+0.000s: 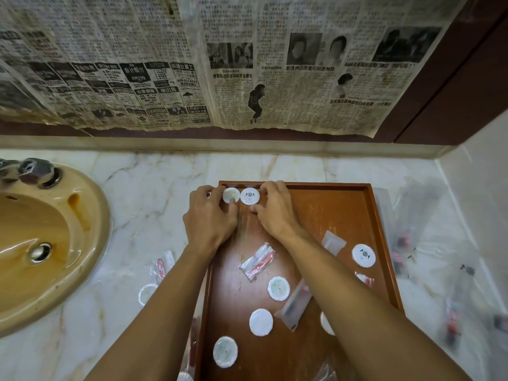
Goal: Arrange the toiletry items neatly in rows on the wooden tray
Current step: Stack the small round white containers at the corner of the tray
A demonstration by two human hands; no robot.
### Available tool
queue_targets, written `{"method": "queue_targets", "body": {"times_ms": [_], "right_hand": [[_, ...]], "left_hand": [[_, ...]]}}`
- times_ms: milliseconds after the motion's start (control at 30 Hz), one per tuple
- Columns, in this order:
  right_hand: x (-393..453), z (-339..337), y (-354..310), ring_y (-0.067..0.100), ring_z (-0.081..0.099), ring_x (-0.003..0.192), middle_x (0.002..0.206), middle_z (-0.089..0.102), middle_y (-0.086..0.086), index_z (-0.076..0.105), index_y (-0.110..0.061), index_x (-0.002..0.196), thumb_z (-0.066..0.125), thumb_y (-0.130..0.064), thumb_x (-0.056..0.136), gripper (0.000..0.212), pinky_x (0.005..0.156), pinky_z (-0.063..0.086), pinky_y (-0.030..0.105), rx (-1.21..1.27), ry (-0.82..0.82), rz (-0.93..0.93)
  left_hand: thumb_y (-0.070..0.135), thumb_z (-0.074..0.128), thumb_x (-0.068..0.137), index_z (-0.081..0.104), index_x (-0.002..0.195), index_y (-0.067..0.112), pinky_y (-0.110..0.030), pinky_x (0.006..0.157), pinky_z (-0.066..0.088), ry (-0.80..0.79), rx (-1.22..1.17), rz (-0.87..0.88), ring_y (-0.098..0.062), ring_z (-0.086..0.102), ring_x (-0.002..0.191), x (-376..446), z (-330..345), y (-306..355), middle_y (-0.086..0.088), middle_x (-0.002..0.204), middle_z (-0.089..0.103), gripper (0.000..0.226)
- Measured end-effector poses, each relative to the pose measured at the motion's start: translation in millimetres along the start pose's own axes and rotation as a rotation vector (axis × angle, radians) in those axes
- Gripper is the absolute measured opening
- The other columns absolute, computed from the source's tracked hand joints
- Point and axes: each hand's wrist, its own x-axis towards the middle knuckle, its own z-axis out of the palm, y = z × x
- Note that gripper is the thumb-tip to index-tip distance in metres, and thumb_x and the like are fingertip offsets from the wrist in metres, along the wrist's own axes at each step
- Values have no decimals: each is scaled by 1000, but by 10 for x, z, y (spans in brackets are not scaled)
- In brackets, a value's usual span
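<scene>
A wooden tray (343, 215) lies on the marble counter. In its far left corner two round white soaps sit side by side. My left hand (210, 215) pinches the left soap (230, 194). My right hand (275, 209) pinches the right soap (250, 196), which bears a dark crest. More round soaps (363, 255) (278, 288) (261, 322) (225, 351) lie scattered over the near half of the tray. Among them are a clear packet with a red item (257, 261), a white sachet (333, 242) and a long packet (295, 303) under my right forearm.
A tan sink (41, 243) with a chrome tap (35, 171) fills the left side. Off the tray, a soap (148, 294) and a packet (162, 266) lie on the counter at left. Several clear packets (406, 243) lie at right. Newspaper covers the wall behind.
</scene>
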Motion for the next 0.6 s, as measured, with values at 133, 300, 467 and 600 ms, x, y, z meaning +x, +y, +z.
{"method": "queue_targets", "body": {"times_ms": [133, 300, 467, 600], "right_hand": [[-224, -435, 203, 20, 52, 103, 118, 53, 9, 58, -6, 120, 66, -12, 88, 33, 89, 35, 17, -30, 77, -41], [-614, -968, 627, 14, 53, 90, 105, 57, 3, 62, -11, 115, 64, -10, 88, 27, 80, 41, 19, -135, 137, 66], [-972, -1292, 958, 23, 58, 104, 117, 56, 8, 61, -11, 118, 63, -6, 86, 33, 89, 46, 31, -236, 90, 185], [-1131, -1433, 1025, 24, 46, 122, 131, 49, 5, 55, -18, 128, 63, -12, 86, 43, 96, 44, 37, -369, -28, 217]], "left_hand": [[33, 60, 88, 69, 103, 22, -38, 66, 45, 77, 9, 146, -22, 51, 108, -214, -109, 91, 1, 107, 60, 21], [36, 57, 88, 68, 100, 29, -29, 67, 47, -254, 22, 432, -17, 59, 98, -675, -153, 254, 9, 101, 63, 18], [30, 55, 80, 54, 127, 35, -27, 78, 45, -629, 124, 579, -18, 54, 107, -952, -241, 407, 8, 122, 53, 48], [19, 60, 75, 46, 133, 39, -30, 66, 36, -803, 316, 664, -16, 47, 91, -1030, -313, 473, 12, 127, 43, 63]]}}
